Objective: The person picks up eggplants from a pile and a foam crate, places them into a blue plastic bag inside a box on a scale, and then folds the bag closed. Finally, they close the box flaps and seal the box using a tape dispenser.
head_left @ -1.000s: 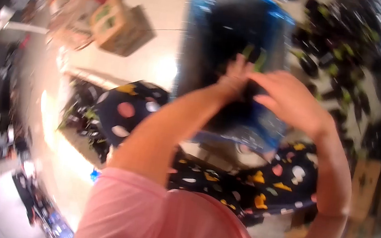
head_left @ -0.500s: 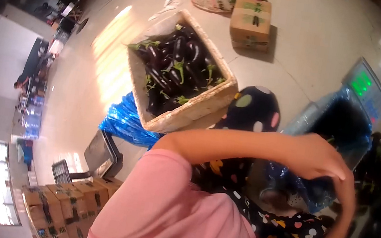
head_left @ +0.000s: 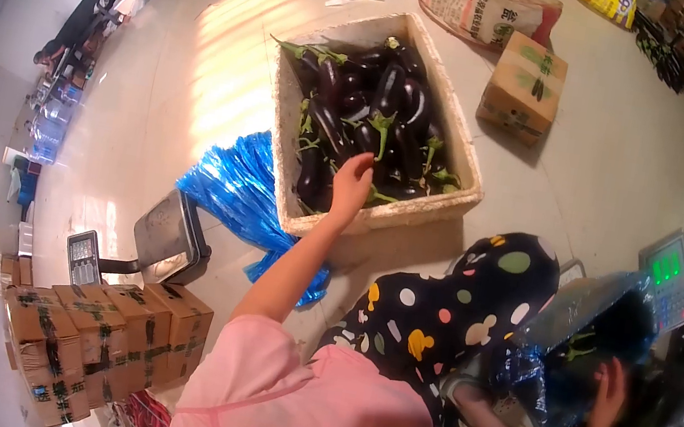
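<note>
My left hand point(head_left: 353, 181) reaches over the near side of a white foam box point(head_left: 442, 203) full of dark purple eggplants point(head_left: 391, 87) with green stems. Its fingers look loosely bent above the eggplants, and I see nothing held in them. At the right, my right hand point(head_left: 609, 397) is open, fingers apart, beside a blue plastic bag point(head_left: 534, 369). The bag's mouth gapes, and a green stem point(head_left: 579, 345) shows inside. Behind the bag stands a scale display point(head_left: 669, 276) with lit green digits.
Blue plastic bags point(head_left: 235, 183) lie beside the foam box. A carton point(head_left: 524, 90) and a printed sack point(head_left: 486, 8) stand beyond it. At the lower left are stacked cartons point(head_left: 103, 337) and a second scale point(head_left: 169, 233). A person point(head_left: 50, 53) is far off at the left.
My left hand has moved from above the blue bag over to the eggplants in the foam box. My right hand has come into clear sight beside the bag. The view has shifted.
</note>
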Available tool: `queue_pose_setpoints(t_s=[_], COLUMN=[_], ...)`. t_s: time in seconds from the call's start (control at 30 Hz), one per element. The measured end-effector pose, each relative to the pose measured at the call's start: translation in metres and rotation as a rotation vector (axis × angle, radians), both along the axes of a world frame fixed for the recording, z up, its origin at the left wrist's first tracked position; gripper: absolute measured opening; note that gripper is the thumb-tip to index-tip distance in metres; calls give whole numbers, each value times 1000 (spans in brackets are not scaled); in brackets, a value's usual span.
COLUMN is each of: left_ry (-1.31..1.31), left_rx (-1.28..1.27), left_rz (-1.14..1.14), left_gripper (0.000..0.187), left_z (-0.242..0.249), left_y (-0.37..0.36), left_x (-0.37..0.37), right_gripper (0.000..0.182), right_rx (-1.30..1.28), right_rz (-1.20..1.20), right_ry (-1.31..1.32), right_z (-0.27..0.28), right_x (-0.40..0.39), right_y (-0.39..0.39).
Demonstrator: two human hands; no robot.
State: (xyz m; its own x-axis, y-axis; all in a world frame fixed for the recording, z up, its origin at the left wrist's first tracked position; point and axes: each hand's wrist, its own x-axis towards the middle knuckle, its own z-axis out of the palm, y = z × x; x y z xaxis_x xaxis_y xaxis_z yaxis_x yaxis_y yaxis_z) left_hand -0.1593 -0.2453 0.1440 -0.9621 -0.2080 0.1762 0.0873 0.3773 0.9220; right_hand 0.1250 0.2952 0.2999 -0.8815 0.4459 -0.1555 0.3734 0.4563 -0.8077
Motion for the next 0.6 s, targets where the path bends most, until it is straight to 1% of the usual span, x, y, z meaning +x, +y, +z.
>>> queue_pose_setpoints(t_s=[0.03, 0.07, 0.1, 0.17, 0.2, 0.27, 0.3, 0.33, 0.37, 0.43, 0.5, 0.6], left_ry=[-34, -22, -10, -28, -63, -198, -266, -450, -528, -527, -444, -263], left_rx=[-15, -106, -197, -222, -228, -328, -379, -483, -554, -531, -481, -229], left_rz=[46, 99, 151, 262, 318, 286, 269, 241, 212, 187, 205, 280], left_gripper=[33, 38, 43, 50, 55, 63, 66, 82, 91, 84, 89, 85], left_z=[-1, -13, -32, -65, -62, -56, -40, -25, -22, -20, -27, -33], left_y=[3, 1, -4, -10, -8, -7, -3, 4, 8, 13, 12, 6], left_x=[-19, -42, -68, -117, -130, -147, -150, -152, -159, -165, -166, -161], right_gripper=[37, 37, 37, 37, 37, 36, 36, 36, 36, 36, 36, 36], right_rx=[-1, -3, -6, 2, -3, 3, -8, -20, -34, -58, -78, -109], right_rz=[-11, -27, -45, -71, -89, -107, -115, -122, -128, -139, -133, -121], right_ry=[-5, -8, -10, -32, -42, -61, -60, -59, -59, -34, -22, -34], right_z=[4, 8, 10, 11, 10, 9, 7, 5, 3, -2, -2, 0], right_x=[-1, -2, -2, 2, 5, 10, 12, 13, 12, 7, 0, -10], right_y=[-5, -11, -14, -18, -19, -19, -18, -17, -18, -19, -23, -26])
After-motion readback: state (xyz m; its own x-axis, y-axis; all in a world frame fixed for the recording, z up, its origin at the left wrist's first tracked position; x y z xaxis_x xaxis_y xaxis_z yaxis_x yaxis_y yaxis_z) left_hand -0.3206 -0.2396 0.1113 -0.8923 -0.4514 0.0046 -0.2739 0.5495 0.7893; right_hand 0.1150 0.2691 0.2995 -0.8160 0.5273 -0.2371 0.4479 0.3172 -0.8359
